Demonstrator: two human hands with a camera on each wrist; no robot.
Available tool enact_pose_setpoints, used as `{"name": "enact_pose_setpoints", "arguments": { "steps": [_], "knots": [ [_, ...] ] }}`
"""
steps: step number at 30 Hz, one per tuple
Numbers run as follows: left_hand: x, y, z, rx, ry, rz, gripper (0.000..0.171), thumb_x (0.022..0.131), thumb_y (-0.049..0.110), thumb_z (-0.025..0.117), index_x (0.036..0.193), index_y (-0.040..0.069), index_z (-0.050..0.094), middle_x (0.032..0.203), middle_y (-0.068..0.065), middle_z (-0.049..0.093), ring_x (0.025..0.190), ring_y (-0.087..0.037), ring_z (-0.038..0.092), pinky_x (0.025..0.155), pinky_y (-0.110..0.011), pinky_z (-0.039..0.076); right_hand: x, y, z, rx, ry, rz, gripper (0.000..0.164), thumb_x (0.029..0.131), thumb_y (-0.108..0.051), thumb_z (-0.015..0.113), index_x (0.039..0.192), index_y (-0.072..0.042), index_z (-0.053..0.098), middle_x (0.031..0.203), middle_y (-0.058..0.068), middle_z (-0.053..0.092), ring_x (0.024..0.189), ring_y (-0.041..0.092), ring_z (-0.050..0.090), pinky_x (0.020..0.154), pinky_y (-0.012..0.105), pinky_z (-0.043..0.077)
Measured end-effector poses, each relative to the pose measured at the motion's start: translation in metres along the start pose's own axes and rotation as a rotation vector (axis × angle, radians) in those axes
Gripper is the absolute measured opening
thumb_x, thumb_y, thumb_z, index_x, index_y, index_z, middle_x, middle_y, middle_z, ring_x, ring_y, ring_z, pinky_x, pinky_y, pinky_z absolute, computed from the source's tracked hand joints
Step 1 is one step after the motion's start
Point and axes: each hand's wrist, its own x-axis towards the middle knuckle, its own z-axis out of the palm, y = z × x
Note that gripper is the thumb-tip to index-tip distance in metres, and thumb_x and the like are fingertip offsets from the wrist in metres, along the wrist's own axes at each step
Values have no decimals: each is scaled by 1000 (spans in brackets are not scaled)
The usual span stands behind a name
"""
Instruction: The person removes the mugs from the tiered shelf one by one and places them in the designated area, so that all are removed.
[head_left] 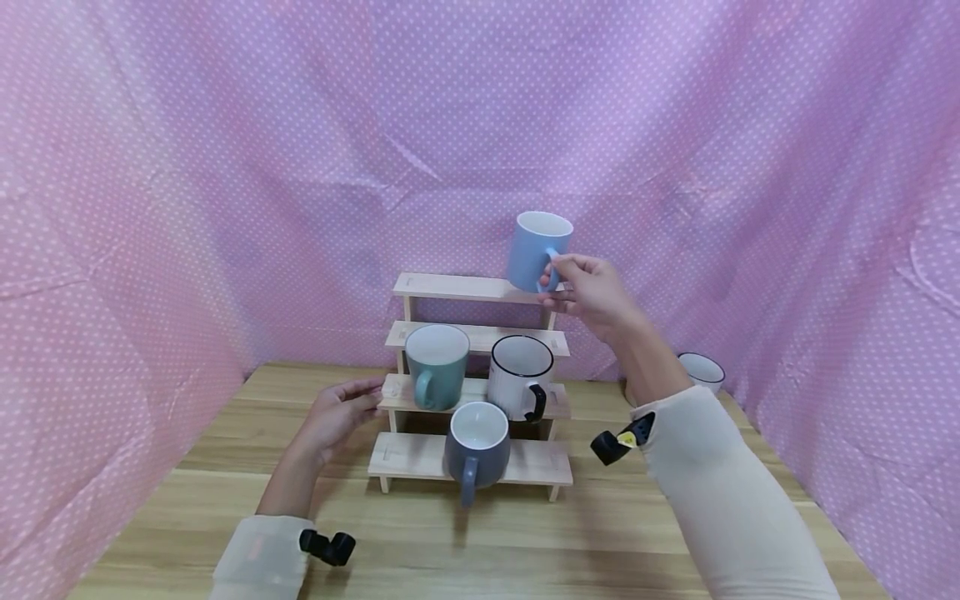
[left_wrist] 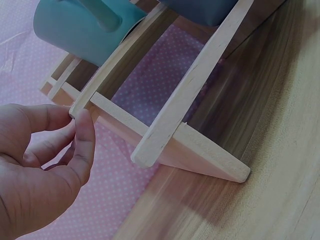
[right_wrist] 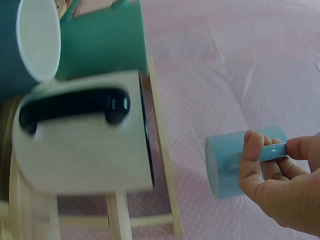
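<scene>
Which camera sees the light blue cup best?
Head view: the light blue cup shows its white inside and blue side. Right wrist view: sideways, partly hidden by the right hand. Left wrist view: none of it.

The blue mug (head_left: 529,257) looks smooth ceramic, the rack (head_left: 457,287) matt wood, the backdrop (head_left: 450,125) cloth.

The right hand (head_left: 592,292) pinches the handle of a light-blue mug (head_left: 531,254) at the top tier of a four-tier wooden display stand (head_left: 405,454). The left hand (head_left: 341,417) touches the stand's second-lowest tier at the end nearest it. On that tier, between the hands, a teal mug (head_left: 448,379) sits closer to the left hand and a black-rimmed white mug (head_left: 510,392) below the right. A slate-grey mug (head_left: 491,462) occupies the bottom tier, nearer the wearer than either hand. Beyond the right forearm, a dark-rimmed white cup (head_left: 701,368) is partly hidden.
</scene>
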Motion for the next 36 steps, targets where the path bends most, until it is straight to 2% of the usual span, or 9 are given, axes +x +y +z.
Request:
{"name": "enact_pose_setpoints", "arguments": {
  "steps": [11, 20, 26, 32, 36],
  "knots": [
    [1, 0, -2, -18, -2, 3, 46, 103, -2, 54, 146, -13, 43, 129, -13, 56, 105, -8, 62, 93, -24, 58, -15, 7, -53, -32, 54, 26, 35, 110, -26, 49, 114, 8, 55, 105, 10, 58, 87, 18, 69, 84, 26, 61],
    [0, 1, -4, -16, -14, 5, 46, 103, 0, 55, 146, -14, 43, 129, -14, 55, 105, -9, 62, 94, -24, 57, -31, 29, -90, -56, 76, 64, 43, 109, -31, 49, 124, 9, 51, 111, 11, 56, 96, 20, 70, 88, 26, 60],
    [2, -1, -4, -23, -16, 9, 45, 102, -3, 54, 145, -14, 44, 128, -13, 56, 105, -9, 62, 93, -24, 58, -35, 51, -105, -46, 115, 100, 48, 109, -30, 51, 133, 11, 48, 106, 8, 61, 90, 17, 71, 85, 26, 61],
    [4, -2, -2, -37, -19, 15, 45, 102, -5, 54, 144, -15, 43, 126, -12, 57, 104, -9, 62, 92, -24, 58, -36, 77, -113, -68, 139, 112, 48, 109, -30, 52, 130, 13, 51, 104, 7, 63, 87, 17, 72, 85, 28, 62],
    [3, -2, -3, -28, -21, 12, 45, 102, -3, 54, 145, -15, 43, 126, -12, 56, 105, -9, 62, 93, -24, 58, -36, 96, -117, -116, 147, 134, 47, 110, -29, 48, 129, 13, 52, 108, 9, 60, 89, 17, 72, 85, 27, 62]
  ]
}}
